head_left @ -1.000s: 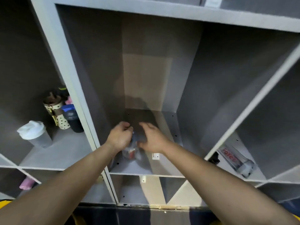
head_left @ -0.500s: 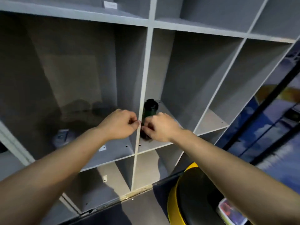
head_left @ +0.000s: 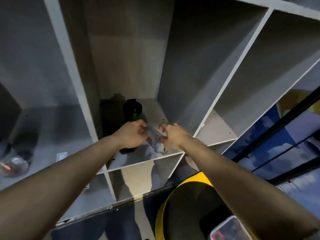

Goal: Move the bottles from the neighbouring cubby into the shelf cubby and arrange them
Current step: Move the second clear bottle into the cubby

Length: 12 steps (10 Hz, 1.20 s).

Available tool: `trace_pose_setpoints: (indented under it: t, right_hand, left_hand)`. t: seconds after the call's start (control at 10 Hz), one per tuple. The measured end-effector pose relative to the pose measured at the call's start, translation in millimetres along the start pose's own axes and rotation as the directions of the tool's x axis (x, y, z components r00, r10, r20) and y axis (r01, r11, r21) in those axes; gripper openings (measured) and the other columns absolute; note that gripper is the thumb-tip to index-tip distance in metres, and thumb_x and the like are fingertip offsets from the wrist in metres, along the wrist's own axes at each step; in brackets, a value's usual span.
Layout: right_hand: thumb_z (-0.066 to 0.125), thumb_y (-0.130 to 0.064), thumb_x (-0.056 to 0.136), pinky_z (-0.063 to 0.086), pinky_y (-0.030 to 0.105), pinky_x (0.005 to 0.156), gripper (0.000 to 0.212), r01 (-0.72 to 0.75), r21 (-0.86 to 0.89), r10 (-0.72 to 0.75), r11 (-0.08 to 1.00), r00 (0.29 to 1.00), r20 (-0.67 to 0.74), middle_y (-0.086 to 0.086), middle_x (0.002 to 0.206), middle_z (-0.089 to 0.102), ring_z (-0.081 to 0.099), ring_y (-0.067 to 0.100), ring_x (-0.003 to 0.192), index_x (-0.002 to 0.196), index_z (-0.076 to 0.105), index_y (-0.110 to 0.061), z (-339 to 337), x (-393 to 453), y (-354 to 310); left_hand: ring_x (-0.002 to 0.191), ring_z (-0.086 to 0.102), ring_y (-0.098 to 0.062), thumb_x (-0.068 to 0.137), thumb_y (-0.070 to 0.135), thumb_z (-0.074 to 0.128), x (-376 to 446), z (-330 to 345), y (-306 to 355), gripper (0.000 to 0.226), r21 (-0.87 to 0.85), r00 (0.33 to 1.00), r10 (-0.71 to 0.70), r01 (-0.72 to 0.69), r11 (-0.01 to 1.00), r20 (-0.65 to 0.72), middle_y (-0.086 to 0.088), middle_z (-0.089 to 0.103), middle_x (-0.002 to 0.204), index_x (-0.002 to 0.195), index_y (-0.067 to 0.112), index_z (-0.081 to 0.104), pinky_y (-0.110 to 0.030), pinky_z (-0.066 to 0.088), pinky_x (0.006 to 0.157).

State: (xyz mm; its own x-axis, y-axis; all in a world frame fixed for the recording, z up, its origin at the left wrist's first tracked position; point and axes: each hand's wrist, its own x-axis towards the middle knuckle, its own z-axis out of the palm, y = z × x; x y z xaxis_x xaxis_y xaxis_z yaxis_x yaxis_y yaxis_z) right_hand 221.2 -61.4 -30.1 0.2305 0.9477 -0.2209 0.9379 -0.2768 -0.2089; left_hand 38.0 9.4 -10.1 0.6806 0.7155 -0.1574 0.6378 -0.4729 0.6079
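Note:
A clear bottle (head_left: pixel 154 140) with red print lies tilted near the front of the middle cubby (head_left: pixel 138 161). My left hand (head_left: pixel 131 135) is closed on its upper left end. My right hand (head_left: pixel 173 136) pinches its right side between curled fingers and thumb. A dark green bottle (head_left: pixel 132 109) with a black cap stands upright just behind my left hand, partly hidden by it. Another clear bottle (head_left: pixel 14 166) sits at the front left of the neighbouring left cubby (head_left: pixel 52 135).
A white label (head_left: pixel 61 155) lies on the left cubby's floor. A grey divider (head_left: pixel 86 108) separates the two cubbies. Below the shelf are a round black and yellow object (head_left: pixel 190 205) and a clear lidded box (head_left: pixel 226 229). Further cubbies open to the right.
A second ago both hands were at a clear bottle in the left cubby. The view swung right, and the hands now hold another clear bottle in the cubby with the dark green bottle.

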Motion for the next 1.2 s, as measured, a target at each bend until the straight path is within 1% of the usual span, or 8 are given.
trace_pose_setpoints:
  t: [0.1, 0.3, 0.4, 0.6, 0.9, 1.0, 1.1, 1.2]
  right_hand:
    - [0.069, -0.037, 0.082, 0.049, 0.040, 0.102, 0.061, 0.038, -0.011, -0.038, 0.999, 0.999, 0.028, 0.013, 0.135, 0.060, 0.057, 0.034, 0.124, 0.137, 0.051, -0.017, 19, 40, 30]
    - [0.067, -0.043, 0.087, 0.044, 0.039, 0.101, 0.066, 0.055, -0.024, -0.052, 0.998, 0.992, 0.111, 0.016, 0.137, 0.055, 0.053, 0.037, 0.126, 0.140, 0.042, -0.014, 61, 92, 66]
    - [0.069, -0.050, 0.086, 0.046, 0.041, 0.097, 0.073, 0.029, 0.001, -0.028, 1.000, 0.981, 0.192, 0.017, 0.136, 0.054, 0.055, 0.036, 0.122, 0.142, 0.039, -0.014, 80, 109, 72]
    - [0.082, -0.061, 0.064, 0.054, 0.046, 0.092, 0.102, -0.098, 0.081, 0.077, 0.992, 0.969, 0.233, 0.014, 0.127, 0.053, 0.059, 0.034, 0.113, 0.141, 0.029, -0.021, 119, 127, 69]
    - [0.082, -0.056, 0.061, 0.053, 0.044, 0.098, 0.105, -0.144, 0.032, 0.132, 0.989, 0.960, 0.248, 0.013, 0.143, 0.032, 0.049, 0.039, 0.126, 0.146, 0.028, -0.026, 83, 130, 65]
    - [0.083, -0.058, 0.063, 0.053, 0.035, 0.094, 0.102, -0.139, 0.118, 0.105, 0.983, 0.962, 0.254, 0.011, 0.141, 0.047, 0.055, 0.031, 0.121, 0.147, 0.037, -0.023, 36, 116, 62]
    - [0.084, -0.064, 0.054, 0.057, 0.031, 0.078, 0.083, -0.165, 0.178, 0.120, 0.970, 0.963, 0.240, 0.005, 0.117, 0.069, 0.064, 0.020, 0.089, 0.119, 0.058, -0.019, -15, 98, 52]
    - [0.083, -0.067, 0.054, 0.065, 0.043, 0.069, 0.071, -0.173, 0.213, 0.103, 0.962, 0.947, 0.303, 0.010, 0.093, 0.074, 0.072, 0.022, 0.075, 0.095, 0.069, -0.012, -59, 83, 37]
  left_hand:
    - [0.114, 0.060, -0.028, 0.089, 0.031, 0.057, 36, 17, 1, 0.037, 0.018, 0.993, -0.118, 0.117, 0.993, 0.029, -0.009, 0.064, 0.124, 0.122, 0.014, 0.057, -0.035, 0.047, 0.098]
    - [0.105, 0.064, -0.026, 0.085, 0.040, 0.051, 94, 60, -20, 0.027, 0.040, 0.962, -0.236, 0.233, 0.972, 0.134, -0.008, 0.068, 0.116, 0.104, 0.023, 0.059, -0.028, 0.047, 0.081]
    - [0.116, 0.059, -0.025, 0.092, 0.028, 0.053, 111, 77, -25, 0.037, -0.001, 0.941, -0.291, 0.296, 0.955, 0.175, -0.007, 0.063, 0.128, 0.128, 0.018, 0.054, -0.025, 0.045, 0.089]
    - [0.128, 0.052, -0.029, 0.093, 0.021, 0.054, 131, 113, -48, 0.051, -0.069, 0.888, -0.410, 0.432, 0.899, 0.210, -0.014, 0.054, 0.140, 0.141, 0.008, 0.043, -0.030, 0.041, 0.099]
    - [0.122, 0.055, -0.027, 0.093, 0.016, 0.051, 129, 95, -39, 0.041, -0.034, 0.925, -0.304, 0.320, 0.947, 0.227, -0.010, 0.057, 0.133, 0.134, 0.013, 0.048, -0.028, 0.043, 0.097]
    - [0.121, 0.053, -0.022, 0.088, 0.014, 0.059, 122, 80, -25, 0.044, -0.025, 0.958, -0.209, 0.218, 0.976, 0.197, -0.001, 0.051, 0.128, 0.130, 0.019, 0.046, -0.017, 0.041, 0.087]
    - [0.115, 0.048, -0.011, 0.076, 0.025, 0.076, 109, 64, -12, 0.066, -0.046, 0.993, -0.094, 0.098, 0.994, 0.073, 0.003, 0.044, 0.128, 0.134, 0.021, 0.044, -0.013, 0.035, 0.088]
    - [0.119, 0.051, -0.014, 0.062, 0.038, 0.085, 91, 44, 5, 0.083, 0.006, 1.000, 0.030, -0.029, 1.000, -0.010, 0.003, 0.046, 0.132, 0.133, 0.023, 0.044, -0.020, 0.041, 0.096]
